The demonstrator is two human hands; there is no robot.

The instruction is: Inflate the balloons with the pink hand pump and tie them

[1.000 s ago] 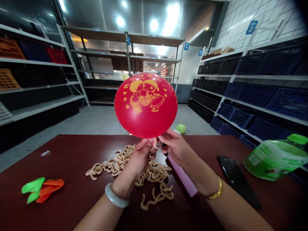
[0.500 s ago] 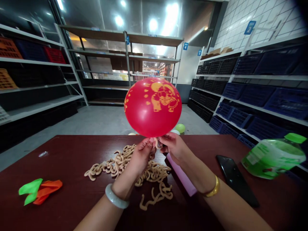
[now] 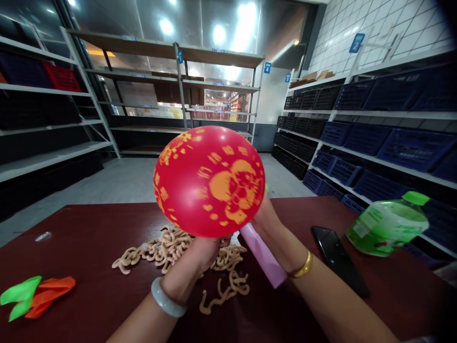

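Note:
A red inflated balloon (image 3: 200, 190) with orange printed figures is tipped toward me above the table. My left hand (image 3: 209, 252) is closed under it, at its neck side; the neck and most fingertips are hidden by the balloon. My right hand (image 3: 264, 214) reaches behind the balloon's right side, and its fingers do not show. Below my hands lies a heap of tan curled strands (image 3: 171, 247), with a few looser strands (image 3: 228, 290) nearer me. A long lilac piece (image 3: 262, 255) lies beside my right wrist.
The dark red table (image 3: 107, 314) also bears a limp green and orange pair of flat pieces (image 3: 39, 295), a small clear scrap (image 3: 43, 236), a black phone (image 3: 339, 259) and a green-capped bottle (image 3: 389, 224). Shelves with crates (image 3: 410, 147) stand around.
The balloon has tilted toward me and moved lower and left in view, now covering its neck and the fingers that pinched there. The whole view has shifted slightly.

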